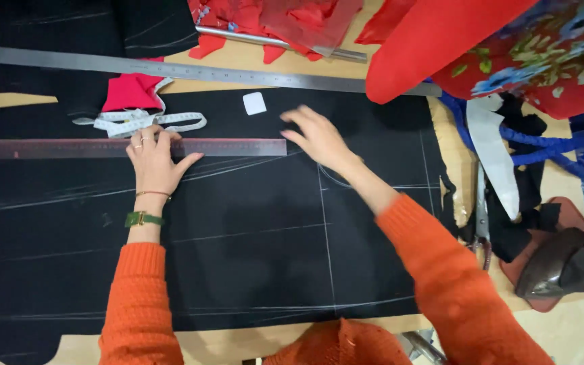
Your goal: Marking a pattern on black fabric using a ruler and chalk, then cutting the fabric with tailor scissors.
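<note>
Black fabric (pixel 251 250): spread flat across centre of frame, chalk-lined, on worktop (pixel 238 73).
Clear ruler (pixel 238 147): laid across fabric, left to centre, just above a long chalk line.
Left hand (pixel 153 159): flat and spread, fingers pressing on ruler, gripping nothing.
Right hand (pixel 315 135): blurred, open, hovering just past ruler's right end; holding nothing visible.
White tailor's chalk (pixel 254 103): on fabric, above ruler, near right hand.
Tape measure (pixel 144 122): coiled upper left, beside red scrap (pixel 132 91).
Steel rule (pixel 170 68): along upper frame.
Scissors (pixel 482 216), iron (pixel 566 263): right edge.
Risks, judged: ruler pivoting under single-point pressure, skewing any line; sleeve smudging chalk marks; fabric creeping if dragged.
</note>
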